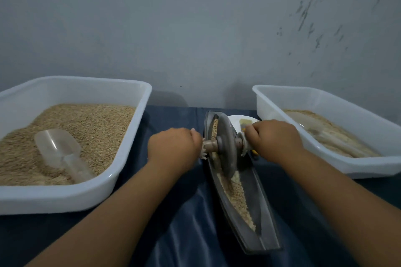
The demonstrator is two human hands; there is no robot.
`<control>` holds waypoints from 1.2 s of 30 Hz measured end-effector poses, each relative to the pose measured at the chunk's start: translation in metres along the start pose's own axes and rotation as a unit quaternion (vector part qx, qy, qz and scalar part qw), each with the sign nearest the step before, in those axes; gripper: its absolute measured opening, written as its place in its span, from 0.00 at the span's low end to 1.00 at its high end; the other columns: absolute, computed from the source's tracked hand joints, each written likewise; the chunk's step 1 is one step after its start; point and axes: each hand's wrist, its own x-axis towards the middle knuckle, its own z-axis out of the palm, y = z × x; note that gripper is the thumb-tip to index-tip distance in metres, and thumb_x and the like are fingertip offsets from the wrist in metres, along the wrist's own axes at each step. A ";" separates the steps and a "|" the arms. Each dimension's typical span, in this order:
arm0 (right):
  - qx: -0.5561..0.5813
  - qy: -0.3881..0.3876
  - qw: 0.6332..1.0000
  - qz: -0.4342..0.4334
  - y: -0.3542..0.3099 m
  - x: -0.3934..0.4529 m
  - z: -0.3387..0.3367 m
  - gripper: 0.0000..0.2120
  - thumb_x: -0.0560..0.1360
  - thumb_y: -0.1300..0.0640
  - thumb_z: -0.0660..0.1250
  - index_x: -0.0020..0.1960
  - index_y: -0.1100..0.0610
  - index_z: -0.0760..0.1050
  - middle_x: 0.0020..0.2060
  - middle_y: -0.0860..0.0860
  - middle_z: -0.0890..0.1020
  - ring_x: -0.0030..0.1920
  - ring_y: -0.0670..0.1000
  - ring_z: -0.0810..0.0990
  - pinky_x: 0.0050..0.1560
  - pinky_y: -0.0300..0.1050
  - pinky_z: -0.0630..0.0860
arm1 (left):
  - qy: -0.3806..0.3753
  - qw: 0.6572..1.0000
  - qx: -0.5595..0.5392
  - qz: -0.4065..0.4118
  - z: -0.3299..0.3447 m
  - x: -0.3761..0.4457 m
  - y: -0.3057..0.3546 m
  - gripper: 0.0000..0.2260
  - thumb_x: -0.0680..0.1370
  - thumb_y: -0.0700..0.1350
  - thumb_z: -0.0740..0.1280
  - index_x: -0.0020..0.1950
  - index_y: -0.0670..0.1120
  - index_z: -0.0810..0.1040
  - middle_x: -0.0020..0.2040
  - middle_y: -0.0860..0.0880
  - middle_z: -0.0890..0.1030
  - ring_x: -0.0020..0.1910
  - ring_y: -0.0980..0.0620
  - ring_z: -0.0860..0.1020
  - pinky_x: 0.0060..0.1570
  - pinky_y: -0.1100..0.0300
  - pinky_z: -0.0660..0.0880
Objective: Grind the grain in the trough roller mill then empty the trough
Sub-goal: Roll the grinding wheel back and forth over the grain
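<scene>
A long dark metal trough [263,219] lies on the blue cloth between two tubs, running from near the wall toward me. Grain [235,193] lines its groove. A grey roller wheel [226,145] stands upright in the trough toward its far end, on a wooden axle. My left hand [173,147] grips the axle's left handle. My right hand [273,140] grips the right handle, which is hidden inside the fist.
A white tub [130,167] at the left holds whole grain and a clear plastic scoop [61,153]. A second white tub [368,169] at the right holds a thinner layer of grain. A white round dish [240,120] sits behind the wheel. The wall is close behind.
</scene>
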 end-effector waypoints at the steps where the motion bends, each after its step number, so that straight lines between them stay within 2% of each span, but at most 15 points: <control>1: 0.004 -0.017 1.000 -0.007 0.000 -0.006 -0.005 0.24 0.80 0.45 0.50 0.30 0.52 0.70 0.26 0.50 0.72 0.28 0.48 0.69 0.28 0.42 0.58 | -0.013 1.000 -0.010 0.001 -0.004 -0.005 0.001 0.09 0.80 0.40 0.54 0.58 0.41 0.69 0.37 0.49 0.69 0.34 0.47 0.70 0.28 0.60 0.61; 4: 0.025 -0.085 0.996 -0.012 0.003 -0.030 -0.026 0.26 0.80 0.43 0.50 0.28 0.53 0.67 0.26 0.51 0.73 0.29 0.51 0.71 0.28 0.45 0.60 | -0.055 0.998 -0.013 0.005 -0.022 -0.029 0.009 0.03 0.79 0.42 0.51 0.49 0.45 0.63 0.35 0.49 0.65 0.33 0.48 0.70 0.27 0.60 0.58; 7: 0.045 -0.109 0.993 -0.021 0.009 -0.058 -0.050 0.27 0.79 0.41 0.50 0.26 0.53 0.64 0.24 0.51 0.71 0.27 0.49 0.71 0.28 0.45 0.60 | -0.063 0.998 -0.016 0.008 -0.042 -0.055 0.008 0.15 0.76 0.50 0.40 0.44 0.48 0.64 0.33 0.52 0.64 0.30 0.51 0.66 0.29 0.59 0.60; 10: 0.056 -0.122 0.991 -0.030 0.014 -0.069 -0.061 0.27 0.78 0.39 0.49 0.26 0.53 0.64 0.22 0.51 0.70 0.25 0.48 0.70 0.27 0.44 0.61 | -0.045 0.999 -0.018 0.007 -0.052 -0.065 0.016 0.14 0.78 0.50 0.41 0.44 0.48 0.64 0.34 0.52 0.64 0.32 0.51 0.66 0.32 0.59 0.64; 12: 0.062 -0.138 0.988 -0.015 0.015 -0.063 -0.053 0.26 0.77 0.39 0.48 0.28 0.53 0.66 0.24 0.50 0.71 0.27 0.49 0.71 0.29 0.45 0.64 | -0.042 0.999 -0.004 -0.033 -0.051 -0.058 0.018 0.19 0.77 0.54 0.38 0.38 0.50 0.64 0.32 0.52 0.64 0.32 0.50 0.67 0.34 0.58 0.64; 14: 0.059 -0.125 0.990 0.006 0.012 -0.051 -0.034 0.25 0.79 0.41 0.47 0.31 0.52 0.69 0.28 0.50 0.74 0.31 0.51 0.73 0.32 0.46 0.67 | -0.022 0.998 0.038 -0.037 -0.041 -0.042 0.017 0.24 0.75 0.55 0.32 0.37 0.50 0.64 0.31 0.53 0.64 0.32 0.50 0.67 0.32 0.59 0.63; 16: 0.061 -0.058 0.996 0.022 0.006 -0.037 -0.014 0.24 0.79 0.44 0.46 0.32 0.52 0.70 0.31 0.51 0.75 0.34 0.54 0.74 0.36 0.47 0.71 | -0.013 0.996 0.085 0.006 -0.026 -0.026 0.015 0.27 0.73 0.52 0.29 0.42 0.47 0.67 0.32 0.52 0.66 0.31 0.49 0.66 0.29 0.59 0.64; 18: 0.063 0.009 0.998 0.013 -0.001 -0.022 -0.003 0.23 0.78 0.46 0.45 0.32 0.51 0.69 0.29 0.50 0.74 0.34 0.54 0.74 0.37 0.47 0.71 | -0.009 0.998 0.068 -0.005 -0.013 -0.010 0.010 0.21 0.79 0.49 0.40 0.50 0.44 0.71 0.36 0.50 0.69 0.34 0.48 0.69 0.32 0.59 0.67; 20: 0.053 0.029 0.998 0.003 -0.003 -0.009 -0.002 0.23 0.79 0.47 0.45 0.31 0.52 0.68 0.27 0.48 0.71 0.31 0.53 0.71 0.34 0.45 0.64 | -0.036 0.997 0.037 -0.050 -0.010 -0.001 0.007 0.11 0.81 0.43 0.51 0.56 0.42 0.71 0.39 0.49 0.70 0.36 0.46 0.70 0.33 0.58 0.67; 23: 0.040 -0.021 0.999 -0.020 -0.002 -0.002 -0.005 0.21 0.70 0.51 0.35 0.31 0.53 0.63 0.30 0.49 0.71 0.29 0.49 0.65 0.30 0.43 0.57 | -0.057 0.993 -0.038 -0.098 -0.011 -0.006 0.007 0.10 0.80 0.42 0.55 0.60 0.42 0.69 0.41 0.48 0.71 0.38 0.46 0.71 0.34 0.57 0.68; 26: 0.065 -0.072 0.995 -0.001 0.006 -0.015 -0.009 0.21 0.77 0.49 0.43 0.31 0.52 0.66 0.29 0.49 0.70 0.30 0.49 0.67 0.30 0.43 0.58 | -0.080 0.991 -0.058 -0.093 -0.023 -0.019 0.013 0.15 0.79 0.44 0.57 0.65 0.43 0.64 0.44 0.47 0.73 0.39 0.46 0.72 0.33 0.56 0.66; 30: 0.095 -0.150 0.984 -0.020 0.018 -0.052 -0.032 0.24 0.80 0.44 0.50 0.30 0.54 0.67 0.28 0.51 0.73 0.30 0.52 0.73 0.31 0.46 0.65 | -0.069 0.988 -0.116 -0.078 -0.046 -0.049 0.018 0.10 0.80 0.47 0.52 0.56 0.45 0.68 0.38 0.50 0.67 0.34 0.49 0.68 0.31 0.57 0.63; 31: 0.100 -0.145 0.984 -0.021 0.019 -0.061 -0.038 0.25 0.80 0.43 0.51 0.29 0.53 0.66 0.26 0.50 0.72 0.29 0.51 0.72 0.30 0.46 0.64 | -0.055 0.992 -0.096 -0.057 -0.051 -0.056 0.019 0.10 0.80 0.49 0.52 0.48 0.47 0.70 0.35 0.51 0.67 0.31 0.51 0.66 0.31 0.57 0.64; 33: 0.098 -0.127 0.987 -0.022 0.019 -0.070 -0.044 0.25 0.79 0.41 0.51 0.28 0.53 0.64 0.24 0.50 0.70 0.27 0.51 0.70 0.28 0.46 0.63 | -0.010 0.995 -0.066 -0.076 -0.058 -0.062 0.019 0.20 0.77 0.57 0.45 0.31 0.50 0.63 0.27 0.53 0.64 0.27 0.53 0.61 0.32 0.57 0.63; 36: 0.091 -0.099 0.991 0.004 0.014 -0.061 -0.036 0.26 0.79 0.41 0.50 0.27 0.53 0.65 0.24 0.50 0.71 0.27 0.50 0.71 0.29 0.45 0.62 | 0.021 0.993 -0.054 -0.104 -0.047 -0.050 0.024 0.20 0.74 0.59 0.38 0.30 0.50 0.60 0.27 0.53 0.62 0.29 0.50 0.65 0.34 0.57 0.63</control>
